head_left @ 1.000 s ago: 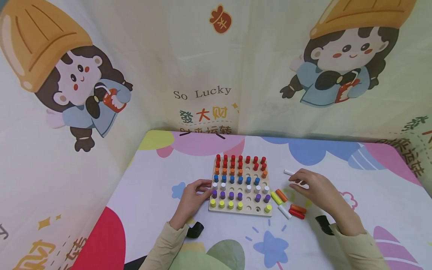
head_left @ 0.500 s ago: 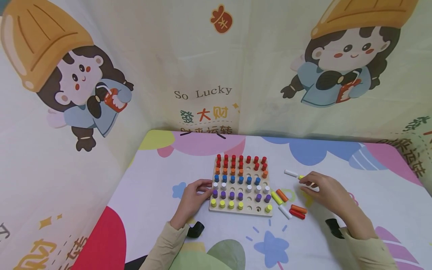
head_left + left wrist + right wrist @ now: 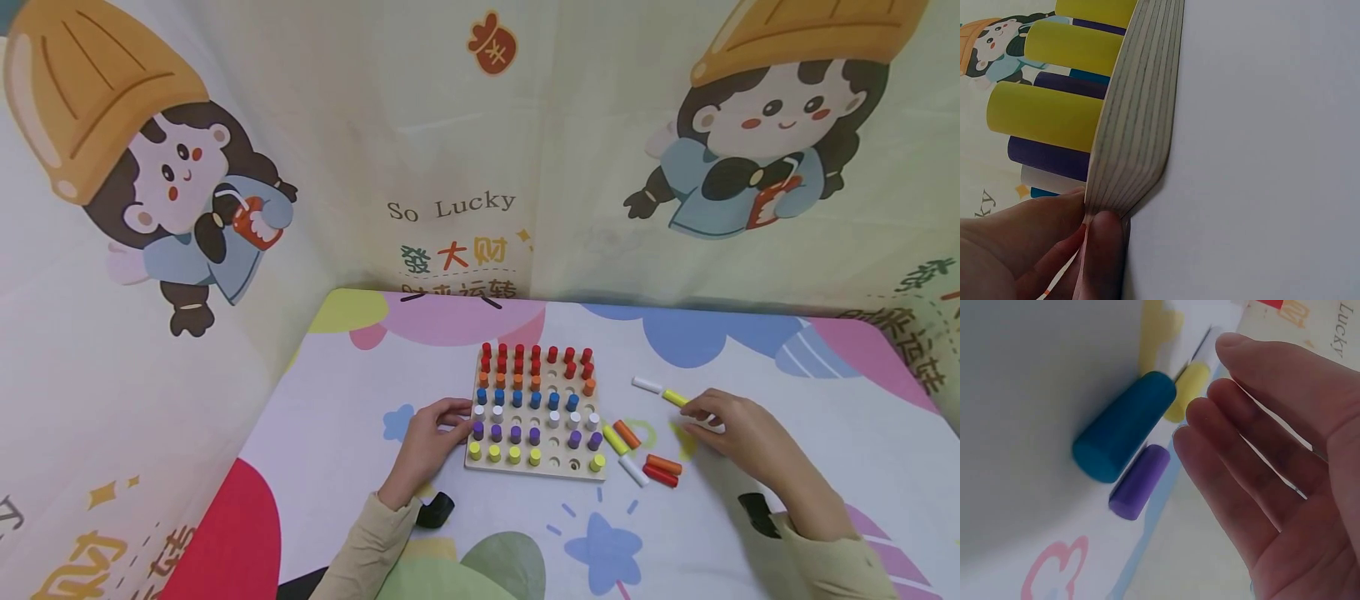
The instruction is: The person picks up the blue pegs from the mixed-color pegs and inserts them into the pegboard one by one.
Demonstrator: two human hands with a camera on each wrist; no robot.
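Note:
My left hand [image 3: 427, 442] grips the left edge of a wooden pegboard [image 3: 517, 469], which holds rows of red, orange, blue, white, purple and yellow pegs. The left wrist view shows that hand's thumb and fingers at the board's layered edge [image 3: 1138, 112], near upright yellow pegs [image 3: 1047, 119]. To the right of the board, my right hand [image 3: 738, 433] hovers with loosely bent fingers beside a lying yellow peg [image 3: 675, 398]. A white peg [image 3: 647, 384] lies end to end with it. In the right wrist view, a blue peg [image 3: 1125, 428] and a purple peg [image 3: 1140, 482] lie near the fingertips.
Between the board and my right hand lie another yellow peg [image 3: 615, 440], two orange pegs [image 3: 664, 464], a white peg [image 3: 633, 471] and a red peg [image 3: 660, 476]. Some board holes have no peg. A printed curtain [image 3: 465, 133] stands behind the table.
My right hand has moved right, away from the white peg, and the yellow peg beside it has come into full view. The left hand and board stay put.

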